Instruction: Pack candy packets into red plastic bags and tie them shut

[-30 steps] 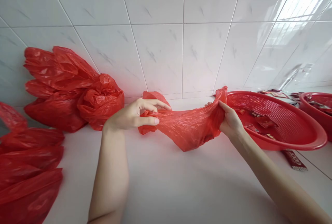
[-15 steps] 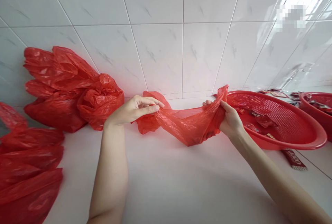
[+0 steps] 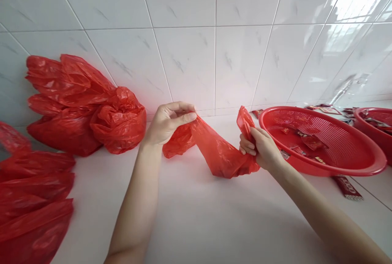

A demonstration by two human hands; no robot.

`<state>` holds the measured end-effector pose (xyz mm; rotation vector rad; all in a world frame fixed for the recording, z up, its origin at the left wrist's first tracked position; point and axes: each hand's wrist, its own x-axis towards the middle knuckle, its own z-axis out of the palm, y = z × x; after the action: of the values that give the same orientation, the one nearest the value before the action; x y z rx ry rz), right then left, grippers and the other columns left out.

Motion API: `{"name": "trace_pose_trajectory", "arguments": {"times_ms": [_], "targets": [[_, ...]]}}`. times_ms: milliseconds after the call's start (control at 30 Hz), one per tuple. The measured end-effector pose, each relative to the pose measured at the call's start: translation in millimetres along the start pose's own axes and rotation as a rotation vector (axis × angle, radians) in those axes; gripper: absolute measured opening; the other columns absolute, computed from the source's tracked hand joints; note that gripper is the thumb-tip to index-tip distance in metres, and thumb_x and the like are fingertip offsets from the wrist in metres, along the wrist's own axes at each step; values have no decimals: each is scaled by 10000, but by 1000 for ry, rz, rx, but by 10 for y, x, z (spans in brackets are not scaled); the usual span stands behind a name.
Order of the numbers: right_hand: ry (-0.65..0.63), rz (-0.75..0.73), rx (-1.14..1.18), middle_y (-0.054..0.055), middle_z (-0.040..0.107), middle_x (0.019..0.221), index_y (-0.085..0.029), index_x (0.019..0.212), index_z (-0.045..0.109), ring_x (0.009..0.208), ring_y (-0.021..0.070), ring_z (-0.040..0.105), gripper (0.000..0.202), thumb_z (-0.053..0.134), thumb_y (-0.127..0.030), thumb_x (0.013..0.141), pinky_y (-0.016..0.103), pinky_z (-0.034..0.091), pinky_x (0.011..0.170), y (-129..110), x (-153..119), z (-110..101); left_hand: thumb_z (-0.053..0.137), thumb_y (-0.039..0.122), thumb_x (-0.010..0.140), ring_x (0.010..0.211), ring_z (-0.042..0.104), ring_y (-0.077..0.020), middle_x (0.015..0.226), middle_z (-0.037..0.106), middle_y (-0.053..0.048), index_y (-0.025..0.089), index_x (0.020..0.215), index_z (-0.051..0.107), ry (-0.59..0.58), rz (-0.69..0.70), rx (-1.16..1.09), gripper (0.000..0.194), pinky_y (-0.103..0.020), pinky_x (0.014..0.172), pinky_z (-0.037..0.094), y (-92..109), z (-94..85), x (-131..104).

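Observation:
A thin red plastic bag hangs between my two hands, sagging in the middle close over the white surface. My left hand pinches one upper corner of it between thumb and fingertips. Wrapped around the gathered opposite side is my right hand, with a bunched end of the bag sticking up above its thumb. Something darker shows at the bottom of the bag near the right hand, too unclear to name. Behind my left hand lies another crumpled piece of red plastic; whether it joins the held bag I cannot tell.
Several filled red bags lean on the tiled wall at left, and more lie in front. At right stands a red perforated basket with small packets inside. A second basket and a dark red packet are near it.
My hands have come closer together: the left moved right and slightly up, the right moved left. My right fingers have closed around the bag's side, and the bag's top is less stretched.

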<state>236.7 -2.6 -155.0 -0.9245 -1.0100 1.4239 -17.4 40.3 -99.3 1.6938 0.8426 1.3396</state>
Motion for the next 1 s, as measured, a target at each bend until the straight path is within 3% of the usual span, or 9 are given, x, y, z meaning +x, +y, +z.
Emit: {"name": "trace_pose_trajectory", "arguments": {"times_ms": [67, 233, 367, 533, 733, 867, 1000], "targets": [[-3, 15, -84, -74, 334, 441, -240, 553, 377, 405, 82, 243, 376, 589, -277, 861, 241, 397, 444, 35, -38, 37, 923, 448, 614, 725, 678, -196, 781, 733, -37, 246, 795, 756, -37, 34, -93, 318, -368, 703, 592, 45, 138, -29], [-107, 9, -291, -93, 321, 498, -228, 670, 427, 432, 69, 245, 311, 585, -360, 904, 201, 251, 398, 49, -166, 143, 870, 306, 741, 754, 713, -173, 811, 754, -29, 225, 869, 760, -270, 122, -229, 187, -316, 692, 603, 103, 517, -142], [-247, -55, -356, -98, 334, 535, -216, 714, 443, 447, 58, 253, 249, 569, -306, 909, 191, 224, 401, 17, -270, 213, 838, 295, 782, 824, 726, -174, 897, 767, -45, 192, 917, 762, -289, 157, -144, 186, -297, 741, 608, 46, 707, -182], [-313, -75, -313, -104, 342, 542, -215, 745, 452, 443, 56, 265, 182, 565, -261, 880, 195, 231, 406, -8, -307, 229, 771, 380, 840, 881, 706, -180, 968, 762, -60, 183, 964, 766, -272, 153, 108, 233, -301, 793, 587, -36, 731, -163], [-388, 46, -151, -91, 328, 536, -212, 708, 425, 435, 58, 255, 171, 515, -236, 851, 209, 187, 406, -3, -260, 118, 746, 375, 850, 670, 592, -95, 981, 731, -30, 207, 988, 752, -251, 108, 239, 217, -243, 662, 519, -55, 705, -147], [-404, 23, -186, -96, 367, 525, -205, 751, 487, 413, 56, 277, 289, 646, -396, 899, 214, 201, 394, 11, -244, 105, 766, 426, 817, 640, 553, -89, 997, 712, -24, 192, 975, 710, -246, -17, 265, 288, -243, 626, 497, -48, 728, -146], [-345, -12, -227, -82, 392, 506, -197, 677, 469, 415, 55, 301, 443, 641, -525, 921, 218, 220, 398, 21, -228, 121, 613, 474, 929, 745, 613, -134, 919, 703, -28, 176, 904, 687, -294, -78, 237, 308, -263, 677, 504, 12, 697, -144]]}}
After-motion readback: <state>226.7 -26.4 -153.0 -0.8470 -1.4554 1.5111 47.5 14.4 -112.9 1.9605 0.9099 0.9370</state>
